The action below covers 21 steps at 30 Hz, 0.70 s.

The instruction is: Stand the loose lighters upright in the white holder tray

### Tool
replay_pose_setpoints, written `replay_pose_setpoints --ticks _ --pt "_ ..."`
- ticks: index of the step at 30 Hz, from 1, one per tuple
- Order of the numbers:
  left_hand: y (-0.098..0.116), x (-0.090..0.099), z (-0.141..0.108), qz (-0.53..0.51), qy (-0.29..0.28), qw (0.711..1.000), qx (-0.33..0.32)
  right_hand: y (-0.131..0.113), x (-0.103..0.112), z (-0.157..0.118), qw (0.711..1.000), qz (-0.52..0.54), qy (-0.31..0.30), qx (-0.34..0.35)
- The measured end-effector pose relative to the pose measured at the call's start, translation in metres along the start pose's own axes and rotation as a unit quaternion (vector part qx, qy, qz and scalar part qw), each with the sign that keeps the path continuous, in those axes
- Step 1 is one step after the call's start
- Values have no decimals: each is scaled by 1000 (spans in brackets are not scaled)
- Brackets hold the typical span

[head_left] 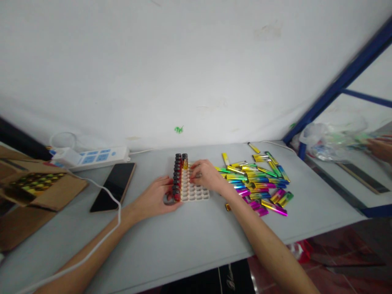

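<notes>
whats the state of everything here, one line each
White tray: partly filled, many cells empty
Cardboard box: open, contents showing
Phone: flat, screen dark
Shiny pieces: loose, piled
Left hand: at tray's left side
Right hand: at tray, grip unclear

L hand & R hand, fingers curled

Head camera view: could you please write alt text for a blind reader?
A person's left hand touches a white slotted tray partly filled with dark-topped pieces, the right hand over it; colourful shiny tubes lie to the right, a phone to the left.
</notes>
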State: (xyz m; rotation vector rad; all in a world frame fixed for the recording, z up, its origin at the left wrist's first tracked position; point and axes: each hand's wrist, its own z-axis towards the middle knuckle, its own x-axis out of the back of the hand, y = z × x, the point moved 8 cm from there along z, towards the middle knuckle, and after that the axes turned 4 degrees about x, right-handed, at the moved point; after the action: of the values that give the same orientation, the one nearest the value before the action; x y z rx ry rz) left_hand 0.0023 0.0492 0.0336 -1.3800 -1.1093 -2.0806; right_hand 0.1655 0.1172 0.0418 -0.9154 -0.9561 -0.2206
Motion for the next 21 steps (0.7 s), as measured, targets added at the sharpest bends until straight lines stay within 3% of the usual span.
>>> replay_pose_setpoints --ticks 21 --pt "-17 -3 -1 -5 -8 998 56 -8 4 4 1000 28 6 3"
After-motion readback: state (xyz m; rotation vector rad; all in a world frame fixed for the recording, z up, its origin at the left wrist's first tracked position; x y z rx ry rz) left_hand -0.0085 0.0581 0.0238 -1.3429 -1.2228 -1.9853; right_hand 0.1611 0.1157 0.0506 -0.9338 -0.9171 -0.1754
